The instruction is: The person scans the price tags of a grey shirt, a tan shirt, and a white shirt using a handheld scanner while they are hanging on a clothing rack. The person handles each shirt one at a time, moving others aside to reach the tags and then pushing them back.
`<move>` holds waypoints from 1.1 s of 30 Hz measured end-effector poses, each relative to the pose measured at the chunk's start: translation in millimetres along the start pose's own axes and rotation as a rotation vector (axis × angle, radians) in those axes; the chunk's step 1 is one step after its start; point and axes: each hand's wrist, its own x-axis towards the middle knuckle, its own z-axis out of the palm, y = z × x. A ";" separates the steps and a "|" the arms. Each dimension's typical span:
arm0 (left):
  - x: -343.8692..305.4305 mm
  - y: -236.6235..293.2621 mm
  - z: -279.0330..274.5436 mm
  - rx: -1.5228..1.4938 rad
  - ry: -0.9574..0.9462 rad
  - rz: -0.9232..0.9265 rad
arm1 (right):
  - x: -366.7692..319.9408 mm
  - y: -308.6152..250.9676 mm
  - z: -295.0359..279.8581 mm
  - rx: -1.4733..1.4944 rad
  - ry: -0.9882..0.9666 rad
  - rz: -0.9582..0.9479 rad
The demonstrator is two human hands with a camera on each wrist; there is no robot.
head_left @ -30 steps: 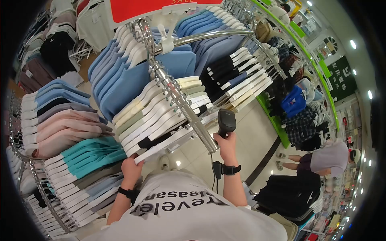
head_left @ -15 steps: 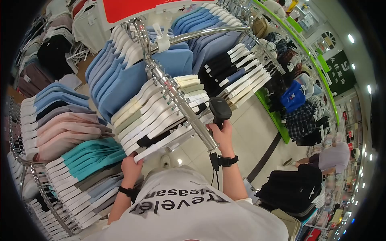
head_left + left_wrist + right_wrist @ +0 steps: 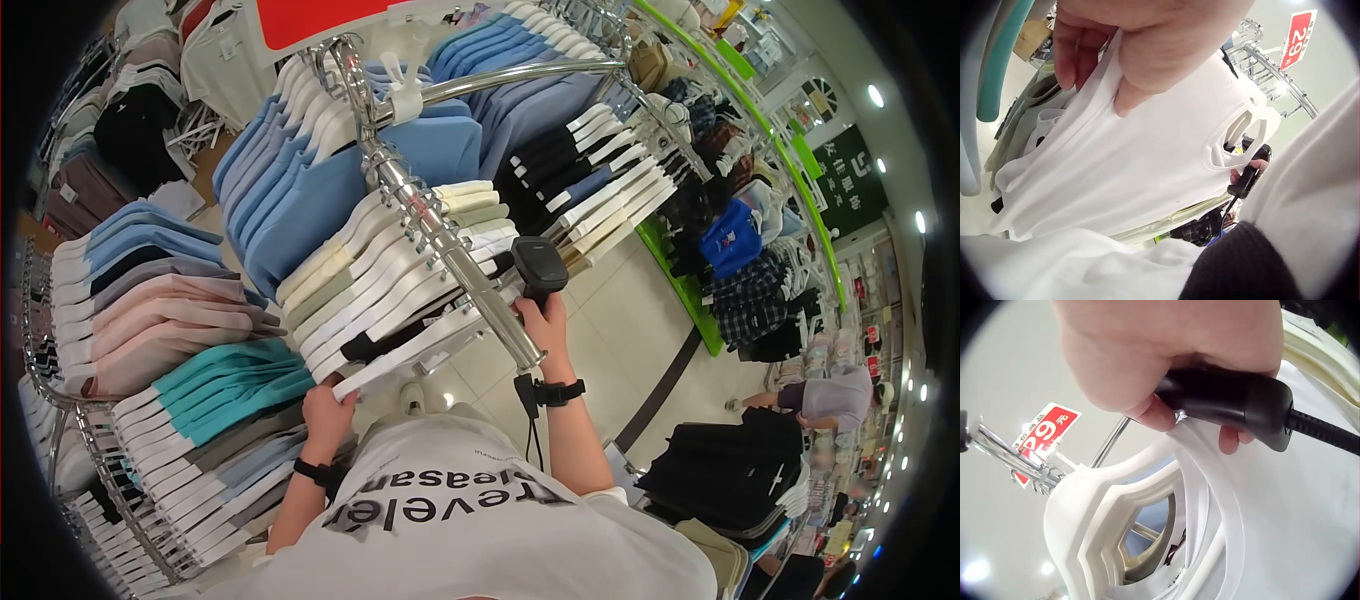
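A white shirt [image 3: 1141, 144] hangs on a white hanger [image 3: 1079, 506] at the near end of the chrome rail [image 3: 450, 250]. My left hand [image 3: 327, 420] pinches this shirt's edge at the sleeve side; in the left wrist view the left hand [image 3: 1147, 44] has its thumb on the cloth and fingers behind. My right hand [image 3: 545, 325] grips a black handheld scanner [image 3: 539, 262] beside the rail's end. Close up, the right hand [image 3: 1172, 350] wraps the scanner's black handle [image 3: 1229, 403], a cable leaving its base, with fingertips by the shirt's neckline.
Blue shirts [image 3: 310, 210] hang farther along the rail, under a red sign [image 3: 320, 20]. Teal shirts [image 3: 235, 385] and pink ones hang on a rack at left. Black garments [image 3: 725, 465] hang at lower right, near a person [image 3: 835, 397] in the aisle.
The scanner and my right hand have shifted left and slightly up, nearer the rail's end. My left hand stays at the shirt's edge. The person in the aisle has moved a little.
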 end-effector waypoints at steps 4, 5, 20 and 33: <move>-0.1 1.2 -0.1 -0.021 0.007 0.009 | -0.1 0.3 -0.4 0.010 0.006 -0.006; 0.3 0.9 0.3 -0.021 0.012 0.013 | 0.3 1.1 -0.6 0.008 -0.002 -0.012; 4.3 7.8 -4.6 -0.075 0.031 0.000 | -1.6 11.8 -2.5 0.032 -0.007 -0.044; 4.4 9.2 -1.1 -0.130 0.086 0.048 | -5.1 9.4 -3.2 0.035 0.003 -0.036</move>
